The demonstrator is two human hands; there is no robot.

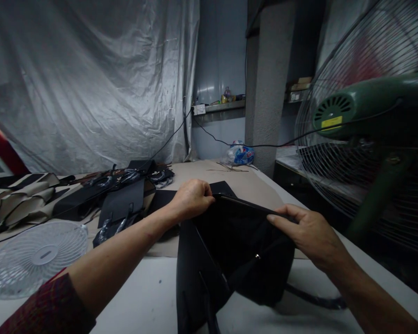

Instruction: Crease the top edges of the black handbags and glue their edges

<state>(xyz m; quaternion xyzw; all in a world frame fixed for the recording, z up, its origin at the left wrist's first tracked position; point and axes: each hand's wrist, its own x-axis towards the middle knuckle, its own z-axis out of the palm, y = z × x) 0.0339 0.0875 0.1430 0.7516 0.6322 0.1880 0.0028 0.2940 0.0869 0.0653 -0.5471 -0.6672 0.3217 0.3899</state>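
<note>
A black bag (233,250) is held open above the front of the table (132,292), its mouth turned toward the camera and its dark inside exposed. Its far rim is pinched at two places: by the left hand (193,199), with thumb and curled fingers pressed together near the left corner, and by the right hand (310,232), with the thumb laid on the near side of the rim toward the right. The rim is stretched between them. A shiny fitting (257,256) is seen at the bag's near edge, and a dark strap (316,299) is seen to its right, below the right wrist.

To the left, a pale small fan (43,255) is set near the left forearm. Behind it, black bags (121,204) are heaped, some handles wrapped in clear plastic, with beige pieces (24,199) piled farther left. At the table's far end a plastic bag (242,154) is placed near a pillar (271,79). The right side is filled by a big green fan (365,102); the back is hung with a silvery sheet (107,83).
</note>
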